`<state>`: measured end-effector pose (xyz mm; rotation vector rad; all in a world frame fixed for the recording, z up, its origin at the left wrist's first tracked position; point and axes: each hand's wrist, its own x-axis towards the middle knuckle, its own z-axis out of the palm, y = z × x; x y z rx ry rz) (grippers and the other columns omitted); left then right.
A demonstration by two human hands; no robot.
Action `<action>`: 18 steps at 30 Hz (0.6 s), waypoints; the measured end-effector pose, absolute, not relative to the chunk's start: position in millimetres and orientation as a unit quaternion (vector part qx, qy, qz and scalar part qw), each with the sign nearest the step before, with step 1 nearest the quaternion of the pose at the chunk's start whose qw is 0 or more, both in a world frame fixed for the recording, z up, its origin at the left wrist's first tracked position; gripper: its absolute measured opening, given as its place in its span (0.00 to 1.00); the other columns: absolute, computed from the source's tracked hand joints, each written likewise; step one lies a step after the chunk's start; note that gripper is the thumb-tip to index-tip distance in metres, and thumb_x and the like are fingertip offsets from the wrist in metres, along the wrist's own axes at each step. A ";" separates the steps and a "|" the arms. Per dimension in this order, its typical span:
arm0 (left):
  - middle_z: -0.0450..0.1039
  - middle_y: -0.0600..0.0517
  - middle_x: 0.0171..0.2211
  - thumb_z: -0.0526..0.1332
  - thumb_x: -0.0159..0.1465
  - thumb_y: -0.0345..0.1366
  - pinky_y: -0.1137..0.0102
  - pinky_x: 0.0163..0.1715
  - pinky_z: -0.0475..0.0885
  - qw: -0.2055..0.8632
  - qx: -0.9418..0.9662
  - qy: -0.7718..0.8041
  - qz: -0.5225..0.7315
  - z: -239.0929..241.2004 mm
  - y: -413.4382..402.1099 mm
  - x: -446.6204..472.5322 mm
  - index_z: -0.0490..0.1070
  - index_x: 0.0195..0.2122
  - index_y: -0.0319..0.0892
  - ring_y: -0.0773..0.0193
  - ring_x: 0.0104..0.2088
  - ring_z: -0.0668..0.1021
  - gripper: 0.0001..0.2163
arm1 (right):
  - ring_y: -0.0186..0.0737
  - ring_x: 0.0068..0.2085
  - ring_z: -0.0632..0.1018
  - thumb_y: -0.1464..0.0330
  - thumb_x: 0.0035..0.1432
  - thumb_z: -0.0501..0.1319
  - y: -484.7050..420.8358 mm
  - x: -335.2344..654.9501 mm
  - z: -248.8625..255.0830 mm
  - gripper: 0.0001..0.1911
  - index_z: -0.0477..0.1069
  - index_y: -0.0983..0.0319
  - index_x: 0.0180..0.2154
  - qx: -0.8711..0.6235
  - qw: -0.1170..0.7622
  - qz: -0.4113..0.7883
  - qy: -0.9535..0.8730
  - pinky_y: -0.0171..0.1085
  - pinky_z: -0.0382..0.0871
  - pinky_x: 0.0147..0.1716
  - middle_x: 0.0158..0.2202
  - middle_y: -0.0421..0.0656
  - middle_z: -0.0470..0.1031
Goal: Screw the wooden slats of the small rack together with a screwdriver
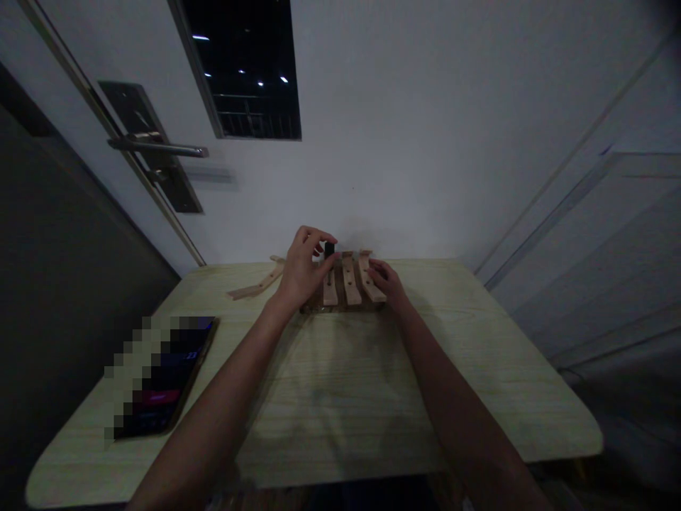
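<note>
- Nearest, on the left part of the pale wooden table (330, 397): a dark phone (164, 380), lying flat, partly pixelated.
- Further in, two bare forearms reaching over the table toward its far edge.
- At the far middle: a small wooden slat frame (345, 284) with three light slats side by side on a darker base, close to the white wall (425, 142).
- Left hand (303, 270) raised over the left end of the frame, fingers curled together and pinched on a small dark piece (329, 249) (hard to tell what it is) just above the slats.
- Right hand (386, 282) resting on the right slat, fingers laid flat and loosely together, pressing down, not clamped.
- Left of the frame, apart from it: loose wooden strips (258, 285) flat on the table.
- Beyond, on the left: a door with a metal handle (159, 147); above, a dark window (247, 67).
</note>
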<state>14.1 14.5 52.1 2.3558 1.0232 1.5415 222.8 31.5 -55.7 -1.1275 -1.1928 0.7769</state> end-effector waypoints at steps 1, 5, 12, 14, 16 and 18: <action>0.65 0.52 0.39 0.64 0.57 0.28 0.71 0.34 0.73 0.075 0.781 0.345 0.516 51.9 14.7 14.4 0.70 0.39 0.43 0.69 0.33 0.71 0.09 | 0.43 0.42 0.77 0.50 0.44 0.64 31.9 222.9 -56.0 0.24 0.71 0.58 0.39 -0.492 0.614 0.337 -0.517 0.47 0.71 0.48 0.41 0.46 0.78; 0.66 0.53 0.37 0.61 0.59 0.25 0.72 0.34 0.74 0.094 0.781 0.332 0.521 50.4 14.7 15.9 0.69 0.38 0.43 0.70 0.33 0.72 0.08 | 0.43 0.43 0.77 0.50 0.44 0.64 32.9 223.9 -56.9 0.24 0.72 0.59 0.39 -0.492 0.610 0.330 -0.526 0.46 0.70 0.48 0.42 0.47 0.77; 0.70 0.50 0.41 0.55 0.60 0.23 0.70 0.38 0.75 0.109 0.796 0.310 0.507 47.1 16.2 15.9 0.67 0.45 0.43 0.67 0.38 0.75 0.13 | 0.45 0.44 0.77 0.50 0.45 0.62 31.9 223.8 -57.9 0.26 0.71 0.60 0.42 -0.492 0.610 0.330 -0.526 0.47 0.70 0.48 0.43 0.50 0.76; 0.70 0.50 0.42 0.54 0.60 0.22 0.69 0.40 0.75 0.103 0.802 0.302 0.505 47.7 15.8 15.2 0.68 0.45 0.43 0.66 0.39 0.75 0.14 | 0.45 0.44 0.77 0.50 0.45 0.63 32.4 223.7 -58.4 0.27 0.70 0.60 0.42 -0.495 0.607 0.338 -0.521 0.47 0.70 0.48 0.44 0.49 0.77; 0.70 0.50 0.41 0.54 0.60 0.22 0.69 0.40 0.75 0.095 0.802 0.296 0.510 49.4 14.8 14.7 0.70 0.43 0.42 0.66 0.40 0.74 0.13 | 0.44 0.45 0.77 0.49 0.45 0.62 33.3 223.5 -58.7 0.27 0.70 0.59 0.42 -0.497 0.604 0.341 -0.522 0.46 0.70 0.47 0.44 0.48 0.77; 0.68 0.49 0.41 0.56 0.61 0.24 0.69 0.39 0.75 0.088 0.795 0.296 0.521 51.2 13.8 14.7 0.71 0.41 0.42 0.65 0.41 0.74 0.11 | 0.44 0.45 0.77 0.49 0.45 0.62 33.8 223.3 -58.8 0.26 0.71 0.58 0.42 -0.494 0.607 0.336 -0.524 0.45 0.70 0.48 0.44 0.47 0.77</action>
